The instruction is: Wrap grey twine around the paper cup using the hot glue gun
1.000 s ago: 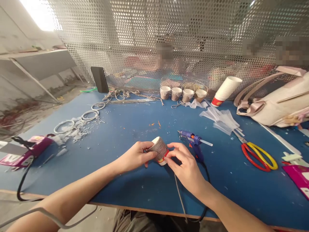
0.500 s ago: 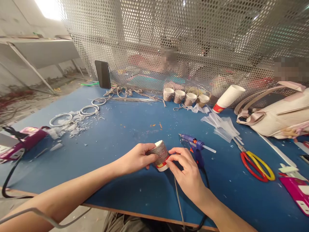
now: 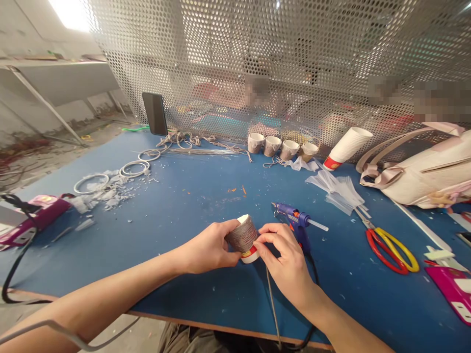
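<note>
A paper cup, mostly wound with grey-brown cord, is tilted above the front of the blue table. A red and white band shows at its lower end. My left hand is closed around the cup's left side. My right hand pinches the cord against the cup's right side, beside the red band. From beneath those fingers the loose cord runs down over the table's front edge. Just right of my right hand lies a blue glue gun with a clear glue stick at its back.
Several cord-wrapped cups stand along the perforated metal screen. Stacked paper cups, clear glue sticks, red-and-yellow scissors and a pale bag are at right. White rings, scraps and a propped phone are at left.
My left fingers have shifted on the cup, the thumb now lower near the red band. The cup has turned slightly. My right hand keeps its pinch in nearly the same place.
</note>
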Motion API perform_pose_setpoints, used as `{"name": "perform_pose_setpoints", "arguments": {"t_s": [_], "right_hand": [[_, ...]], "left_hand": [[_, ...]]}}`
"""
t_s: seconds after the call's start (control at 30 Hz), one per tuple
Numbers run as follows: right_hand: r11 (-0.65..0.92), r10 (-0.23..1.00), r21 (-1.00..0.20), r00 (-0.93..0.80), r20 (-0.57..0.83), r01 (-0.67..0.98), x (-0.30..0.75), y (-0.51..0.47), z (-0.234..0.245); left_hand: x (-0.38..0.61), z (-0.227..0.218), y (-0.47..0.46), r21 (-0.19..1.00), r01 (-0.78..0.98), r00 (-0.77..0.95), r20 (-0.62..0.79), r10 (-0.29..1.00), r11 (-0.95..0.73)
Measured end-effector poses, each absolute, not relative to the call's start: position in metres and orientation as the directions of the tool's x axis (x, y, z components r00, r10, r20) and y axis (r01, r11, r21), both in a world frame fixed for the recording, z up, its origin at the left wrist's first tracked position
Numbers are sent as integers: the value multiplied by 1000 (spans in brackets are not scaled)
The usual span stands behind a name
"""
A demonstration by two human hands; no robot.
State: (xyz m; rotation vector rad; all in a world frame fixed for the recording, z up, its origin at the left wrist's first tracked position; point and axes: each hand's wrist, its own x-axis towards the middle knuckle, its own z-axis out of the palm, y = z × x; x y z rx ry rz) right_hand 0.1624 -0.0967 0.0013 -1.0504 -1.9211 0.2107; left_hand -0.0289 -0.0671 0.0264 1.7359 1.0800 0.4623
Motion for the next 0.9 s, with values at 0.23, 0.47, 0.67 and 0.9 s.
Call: {"name": "perform_pose_setpoints", "arguments": {"t_s": [0.23,0.47,0.67,0.9], "right_hand": [[628,732,-509,-224,644,589,162,-96,2],[628,731,-510,-221,646,588,162,-96,2],[640,715,-508,-203,669,576,160,-99,6],[707,681,-455,-345,646,541,163,-116,27]], "left_hand": [[-30,27,-67,889,445,512,-155,845,-107],[-28,27,-68,918,390,518,-156,841,-70],[-25,28,-69,888,432,479,-77,874,-159],[-27,28,-70,854,464,416,25,909,-235]]}}
